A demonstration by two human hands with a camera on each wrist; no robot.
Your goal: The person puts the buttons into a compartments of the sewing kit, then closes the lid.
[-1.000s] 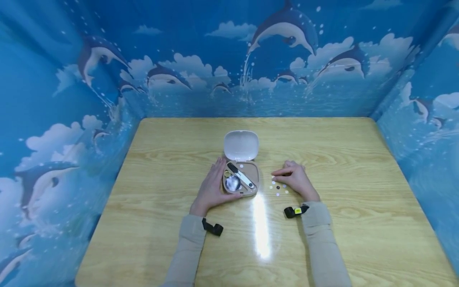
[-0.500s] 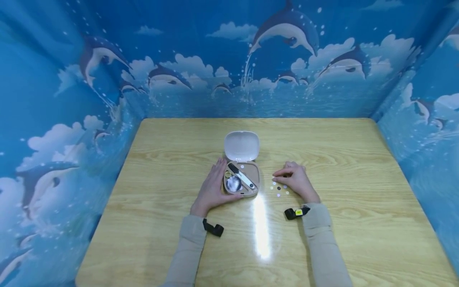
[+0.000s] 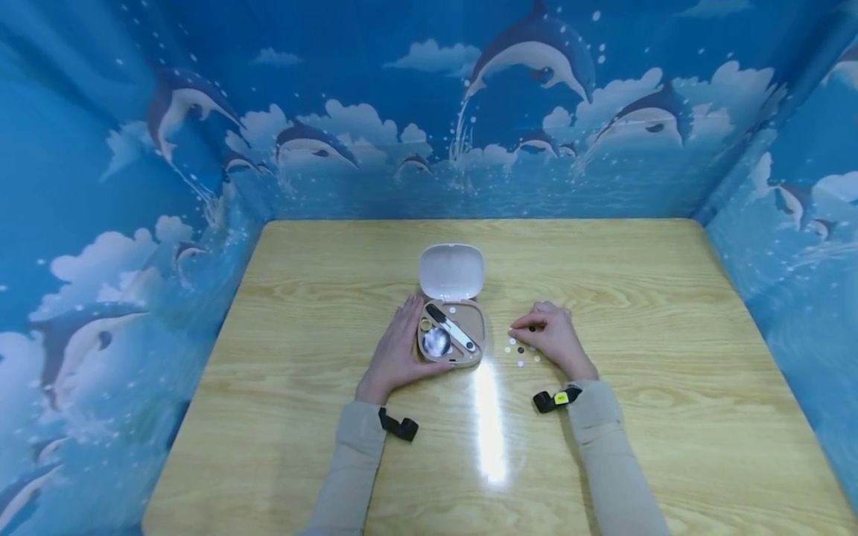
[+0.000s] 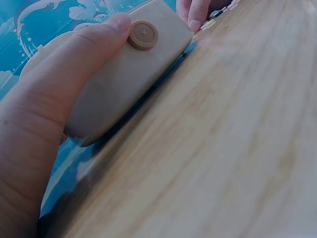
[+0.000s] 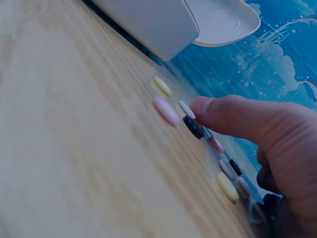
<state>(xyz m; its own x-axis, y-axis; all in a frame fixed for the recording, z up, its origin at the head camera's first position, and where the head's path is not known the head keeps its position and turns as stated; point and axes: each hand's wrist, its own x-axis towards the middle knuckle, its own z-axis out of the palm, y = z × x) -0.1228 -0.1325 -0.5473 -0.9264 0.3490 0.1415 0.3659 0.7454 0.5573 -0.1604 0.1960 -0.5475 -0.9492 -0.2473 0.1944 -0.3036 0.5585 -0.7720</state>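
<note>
My left hand (image 3: 397,350) rests against an open beige sewing box (image 3: 473,320), straight fingers along its left side and thumb on its front, beside a button-shaped catch (image 4: 144,34). Inside the box lie a black-and-white tool (image 3: 456,330), a round shiny container (image 3: 436,342), a gold ring-like piece (image 3: 425,324) and a small white button (image 3: 452,310). To the right of the box, my right hand (image 3: 553,335) pinches a pale button at its fingertips, which partly hide it. Under and near it lie several small buttons, including black (image 5: 193,127), pink (image 5: 166,111) and yellow (image 5: 162,86) ones.
The box's white lid (image 3: 451,272) stands raised behind it. Everything is on a wood-grain table (image 3: 335,268), with a bright reflection in front of the box. A blue dolphin-print curtain (image 3: 375,97) rises along the back and both sides.
Almost nothing moves. The right wrist turns slightly while its fingertips stay over the buttons, and a black button shows more clearly under the fingers. The left hand and box are still.
</note>
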